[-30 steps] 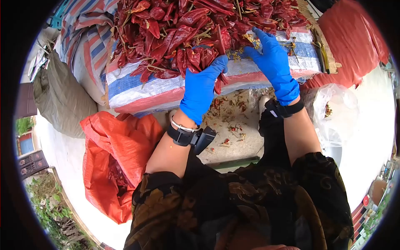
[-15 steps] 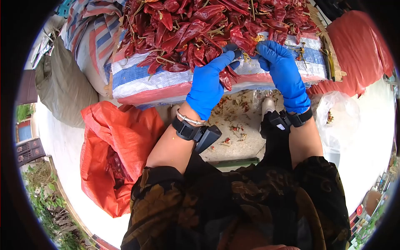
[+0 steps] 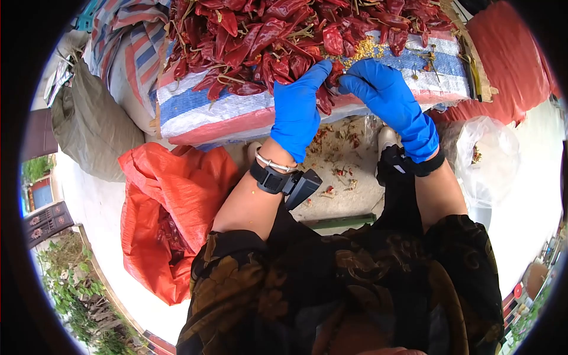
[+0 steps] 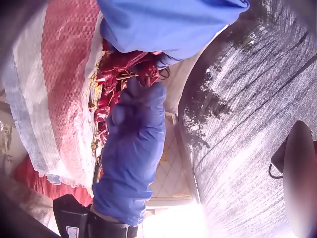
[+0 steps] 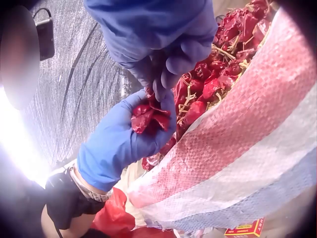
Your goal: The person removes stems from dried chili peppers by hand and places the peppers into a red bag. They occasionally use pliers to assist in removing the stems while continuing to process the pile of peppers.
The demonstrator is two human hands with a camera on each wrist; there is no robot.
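Note:
Both hands wear blue gloves and meet at the front edge of a heap of dried red chilies (image 3: 254,38). My left hand (image 3: 297,112) holds several dried chilies (image 5: 148,119) in its palm, their broad ends showing in the right wrist view. Close against it, my right hand (image 3: 387,97) has its fingertips together, pinching the tip of a chili at the left hand's fingers. The heap lies on a blue, white and red striped woven sheet (image 3: 201,115). Loose yellow seeds (image 3: 365,50) are scattered just beyond the right hand.
An open orange-red sack (image 3: 177,195) with chilies inside stands at the lower left. Beside it is a grey-green sack (image 3: 92,127). A clear plastic bag (image 3: 482,154) hangs at the right, below a full red sack (image 3: 512,65). Chili bits litter the floor (image 3: 331,207).
The right hand moved from open fingers over the seeds to a pinch beside the left hand. The red chili between the hands was lowered, and more seeds show on the sheet.

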